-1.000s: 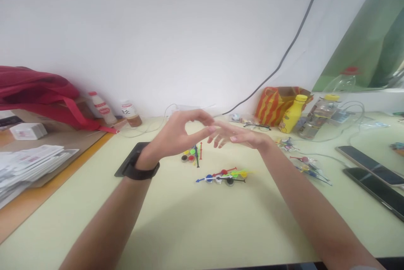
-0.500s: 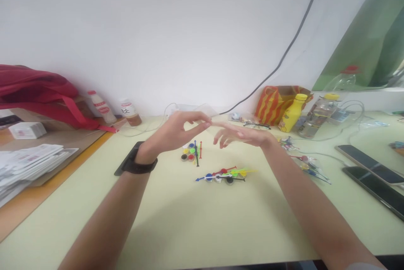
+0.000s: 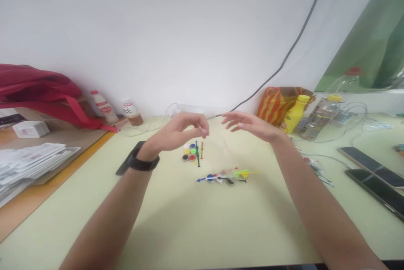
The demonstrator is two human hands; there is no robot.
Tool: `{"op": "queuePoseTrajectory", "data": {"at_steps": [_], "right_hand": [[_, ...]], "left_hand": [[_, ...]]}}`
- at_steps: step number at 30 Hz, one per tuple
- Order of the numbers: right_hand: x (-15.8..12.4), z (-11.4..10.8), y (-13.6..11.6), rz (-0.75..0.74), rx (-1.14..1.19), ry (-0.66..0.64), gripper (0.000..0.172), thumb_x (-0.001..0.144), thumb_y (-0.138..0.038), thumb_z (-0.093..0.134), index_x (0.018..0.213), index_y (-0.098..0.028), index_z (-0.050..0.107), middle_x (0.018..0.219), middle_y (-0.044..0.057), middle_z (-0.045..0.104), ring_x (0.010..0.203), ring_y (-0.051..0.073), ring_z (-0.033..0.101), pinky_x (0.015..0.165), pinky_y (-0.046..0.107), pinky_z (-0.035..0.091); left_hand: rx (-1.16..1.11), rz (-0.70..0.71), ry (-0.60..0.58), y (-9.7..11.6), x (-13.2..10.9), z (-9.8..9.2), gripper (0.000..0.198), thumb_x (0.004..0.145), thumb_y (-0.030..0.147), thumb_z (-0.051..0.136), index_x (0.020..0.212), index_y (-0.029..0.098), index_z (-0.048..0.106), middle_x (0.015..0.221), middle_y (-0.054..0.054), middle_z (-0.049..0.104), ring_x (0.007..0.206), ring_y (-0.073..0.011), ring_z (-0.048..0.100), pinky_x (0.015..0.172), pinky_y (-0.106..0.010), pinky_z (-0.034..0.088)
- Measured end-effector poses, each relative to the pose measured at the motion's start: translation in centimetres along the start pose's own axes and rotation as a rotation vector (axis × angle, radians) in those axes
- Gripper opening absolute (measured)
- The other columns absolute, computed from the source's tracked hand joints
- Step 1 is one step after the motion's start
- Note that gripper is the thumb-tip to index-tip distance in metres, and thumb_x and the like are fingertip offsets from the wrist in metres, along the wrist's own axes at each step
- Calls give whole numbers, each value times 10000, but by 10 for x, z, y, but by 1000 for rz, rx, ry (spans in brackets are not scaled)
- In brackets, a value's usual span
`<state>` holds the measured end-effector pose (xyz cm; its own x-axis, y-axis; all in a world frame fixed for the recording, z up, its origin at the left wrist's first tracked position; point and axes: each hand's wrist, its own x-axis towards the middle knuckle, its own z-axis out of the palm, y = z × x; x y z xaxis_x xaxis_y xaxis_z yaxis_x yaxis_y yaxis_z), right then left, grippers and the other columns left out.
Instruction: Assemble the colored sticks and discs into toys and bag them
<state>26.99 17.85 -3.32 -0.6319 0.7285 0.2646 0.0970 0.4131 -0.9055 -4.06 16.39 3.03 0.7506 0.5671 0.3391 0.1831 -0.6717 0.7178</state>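
My left hand (image 3: 184, 130), with a black watch (image 3: 142, 158) on its wrist, is closed with thumb and fingertips pinched on a clear plastic bag (image 3: 222, 146). The bag is hard to see; it hangs to the right and veils some pieces below. My right hand (image 3: 249, 126) is apart from the left, fingers stretched out, holding nothing. On the table beneath lie round coloured discs with arrow pointers: a loose group with a blue disc (image 3: 210, 178) and yellow disc (image 3: 244, 174), and a tidier cluster with a red disc (image 3: 192, 157) and black disc (image 3: 185, 157).
A black phone (image 3: 129, 158) lies by my left wrist. Two more phones (image 3: 372, 165) are at the right, near small bagged parts (image 3: 318, 171). Bottles (image 3: 295, 114), a striped bag (image 3: 271, 104) and cables line the wall. Papers (image 3: 34, 156) and a red bag (image 3: 38, 89) are left.
My hands have moved apart; the right has drawn away from the left and its fingers are spread. The clear bag now hangs lower, from the left hand.
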Motion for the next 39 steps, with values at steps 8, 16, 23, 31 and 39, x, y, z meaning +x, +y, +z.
{"op": "queuePoseTrajectory", "data": {"at_steps": [8,16,23,31,39], "right_hand": [[11,35,-50,-217,-101,-71,265,814,-337,847,1047,-244,760,1216,87,686,1153,250,625,1038,460,487],[-2,37,-75,-195,-141,-108,196,821,-340,840,821,-194,710,894,52,720,903,207,677,900,395,539],[-11,35,-87,-160,-223,59,218,833,-370,829,845,-188,711,836,38,720,820,189,654,799,336,531],[-15,36,-90,-196,-306,154,255,832,-430,822,902,-210,714,852,48,716,806,205,659,755,342,544],[-14,37,-99,-102,-489,-49,306,879,-452,754,1115,-258,769,1058,34,769,989,230,691,919,356,520]], "left_hand": [[-238,-51,-227,-1,5,21,168,876,335,707,796,187,717,761,-51,703,656,-175,645,631,-317,542],[-435,30,-138,-21,12,37,361,825,560,768,846,201,733,1013,-126,744,1022,-287,683,991,-489,512],[-592,11,-207,-38,16,54,865,748,743,734,1459,298,524,1528,-159,512,1404,-364,478,1096,-536,420],[-708,-17,-574,-49,17,60,853,775,608,751,1524,321,463,1416,-168,599,1283,-375,594,1079,-586,436],[-488,-143,-452,-56,13,33,798,798,532,746,1517,302,489,1418,-147,592,1164,-318,622,1020,-522,491]]}}
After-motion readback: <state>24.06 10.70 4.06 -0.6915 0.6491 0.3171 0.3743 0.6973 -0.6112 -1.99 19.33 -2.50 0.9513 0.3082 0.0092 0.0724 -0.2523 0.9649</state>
